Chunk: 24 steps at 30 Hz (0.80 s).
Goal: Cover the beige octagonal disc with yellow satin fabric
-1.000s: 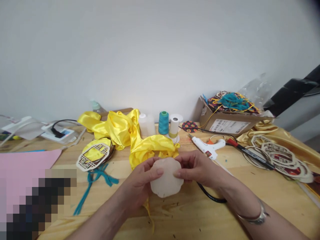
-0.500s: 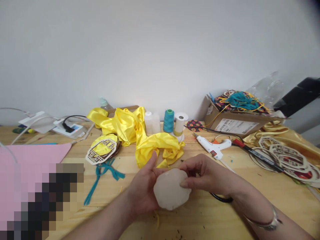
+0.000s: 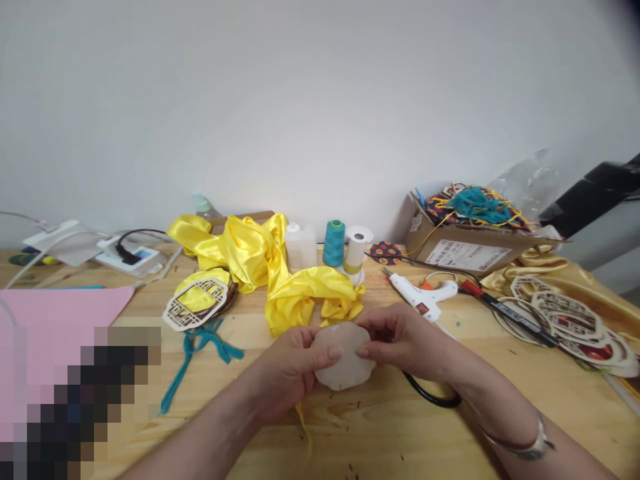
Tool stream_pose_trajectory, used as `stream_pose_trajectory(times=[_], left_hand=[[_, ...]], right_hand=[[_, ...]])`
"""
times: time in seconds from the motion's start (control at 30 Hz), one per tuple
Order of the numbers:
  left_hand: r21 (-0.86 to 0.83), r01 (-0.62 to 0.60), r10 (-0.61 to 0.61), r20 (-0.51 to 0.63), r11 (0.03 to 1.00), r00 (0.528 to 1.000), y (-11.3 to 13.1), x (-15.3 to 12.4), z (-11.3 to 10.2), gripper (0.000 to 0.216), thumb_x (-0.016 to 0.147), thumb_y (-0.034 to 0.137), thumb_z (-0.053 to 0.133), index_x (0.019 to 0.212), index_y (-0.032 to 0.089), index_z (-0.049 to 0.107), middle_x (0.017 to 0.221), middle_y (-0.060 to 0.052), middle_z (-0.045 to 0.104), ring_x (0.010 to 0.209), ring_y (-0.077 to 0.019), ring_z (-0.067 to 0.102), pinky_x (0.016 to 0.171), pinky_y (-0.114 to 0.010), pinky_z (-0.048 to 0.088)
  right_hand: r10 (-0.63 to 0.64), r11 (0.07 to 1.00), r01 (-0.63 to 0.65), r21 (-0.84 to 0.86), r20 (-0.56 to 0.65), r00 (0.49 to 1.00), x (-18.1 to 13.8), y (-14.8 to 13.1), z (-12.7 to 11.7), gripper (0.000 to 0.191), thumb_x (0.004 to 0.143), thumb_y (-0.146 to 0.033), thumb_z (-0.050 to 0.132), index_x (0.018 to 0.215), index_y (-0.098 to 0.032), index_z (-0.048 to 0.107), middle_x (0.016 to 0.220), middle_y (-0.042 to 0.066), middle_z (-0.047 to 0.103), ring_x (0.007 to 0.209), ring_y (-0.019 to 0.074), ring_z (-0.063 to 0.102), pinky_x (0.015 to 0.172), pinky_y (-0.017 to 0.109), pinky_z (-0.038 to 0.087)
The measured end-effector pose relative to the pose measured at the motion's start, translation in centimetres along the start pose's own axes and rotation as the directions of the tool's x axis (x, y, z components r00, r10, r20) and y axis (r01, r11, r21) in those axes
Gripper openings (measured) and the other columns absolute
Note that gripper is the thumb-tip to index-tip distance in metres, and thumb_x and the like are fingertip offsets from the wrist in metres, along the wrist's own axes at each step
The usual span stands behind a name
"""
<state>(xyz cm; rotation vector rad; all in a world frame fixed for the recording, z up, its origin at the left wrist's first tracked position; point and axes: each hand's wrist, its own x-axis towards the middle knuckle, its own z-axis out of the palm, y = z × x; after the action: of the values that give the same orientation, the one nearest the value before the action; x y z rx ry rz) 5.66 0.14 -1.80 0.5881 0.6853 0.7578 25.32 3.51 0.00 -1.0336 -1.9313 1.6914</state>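
Between both hands is a flat, pale disc with a scalloped edge [image 3: 345, 367], its plain face turned up toward me. My left hand [image 3: 295, 373] grips its left side, thumb lying on top and fingers beneath. On the right rim, my right hand [image 3: 400, 343] pinches it between thumb and fingers. The undersides of the disc and most fingertips are hidden. A yellow cord [image 3: 304, 430] hangs below my left hand. Just beyond the hands lies crumpled yellow satin [image 3: 315, 293]. A black loop of cable [image 3: 433, 393] shows below my right wrist.
A white glue gun [image 3: 420, 293] and a red-black marker [image 3: 510, 313] lie to the right. Behind stand a teal thread spool [image 3: 334, 243] and a cardboard box [image 3: 465, 257]. Cut-out wooden frames [image 3: 197, 303] with teal cord [image 3: 190, 353] rest left, near pink sheeting [image 3: 65, 313].
My left thumb has come down onto the disc's face, where before it stood raised off it. The disc has moved slightly up and tilted.
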Motion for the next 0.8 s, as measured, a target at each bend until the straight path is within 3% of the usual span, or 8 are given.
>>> stream_pose_trajectory(times=[0.37,0.47,0.6,0.7,0.8], left_hand=[[0.098,-0.027,0.04,-0.132,0.995,0.99,-0.4,0.2,-0.3,0.035,0.07,0.02,0.072,0.104,0.009,0.069,0.098,-0.017,0.072,0.087,-0.0256,0.067,0.073,-0.036,0.053],[0.008,-0.056,0.056,-0.052,0.998,0.997,-0.3,0.2,-0.3,0.037,0.071,0.019,0.071,0.106,0.009,0.068,0.103,-0.017,0.07,0.093,-0.0255,0.065,0.081,-0.036,0.051],[-0.17,-0.08,0.099,0.106,0.982,0.989,-0.5,0.2,-0.6,0.048,0.068,0.023,0.075,0.114,0.016,0.063,0.116,-0.013,0.066,0.105,-0.0247,0.06,0.09,-0.036,0.046],[-0.254,-0.028,0.067,0.147,0.967,0.987,-0.9,0.2,-1.0,0.048,0.072,0.026,0.072,0.119,0.021,0.06,0.121,-0.012,0.063,0.11,-0.0249,0.057,0.094,-0.04,0.043],[-0.278,-0.021,0.068,0.157,0.96,0.985,-1.1,0.0,-0.9,0.052,0.069,0.032,0.075,0.118,0.021,0.061,0.119,-0.012,0.064,0.108,-0.0261,0.058,0.093,-0.042,0.044]], right_hand=[[-0.041,0.997,0.047,0.059,-0.105,0.994,0.2,0.3,0.0,0.024,0.078,-0.028,0.065,0.099,-0.018,0.07,0.082,0.002,0.066,0.073,0.0155,0.056,0.065,0.026,0.044],[-0.038,0.995,0.048,0.085,-0.109,0.993,0.3,0.4,0.0,0.023,0.078,-0.029,0.065,0.097,-0.017,0.07,0.081,0.002,0.066,0.071,0.0143,0.056,0.064,0.026,0.044],[-0.032,0.964,0.066,0.257,-0.133,0.991,0.4,0.2,0.1,0.023,0.073,-0.031,0.07,0.09,-0.015,0.07,0.078,0.002,0.066,0.071,0.014,0.057,0.067,0.026,0.045],[-0.005,0.917,0.069,0.392,-0.161,0.987,0.5,0.0,0.3,0.025,0.068,-0.03,0.074,0.087,-0.015,0.07,0.079,0.002,0.067,0.069,0.0128,0.058,0.065,0.025,0.045],[0.029,0.906,0.036,0.421,-0.146,0.989,0.6,0.0,0.4,0.024,0.067,-0.031,0.075,0.084,-0.015,0.07,0.074,0.001,0.065,0.065,0.0113,0.056,0.062,0.023,0.044]])
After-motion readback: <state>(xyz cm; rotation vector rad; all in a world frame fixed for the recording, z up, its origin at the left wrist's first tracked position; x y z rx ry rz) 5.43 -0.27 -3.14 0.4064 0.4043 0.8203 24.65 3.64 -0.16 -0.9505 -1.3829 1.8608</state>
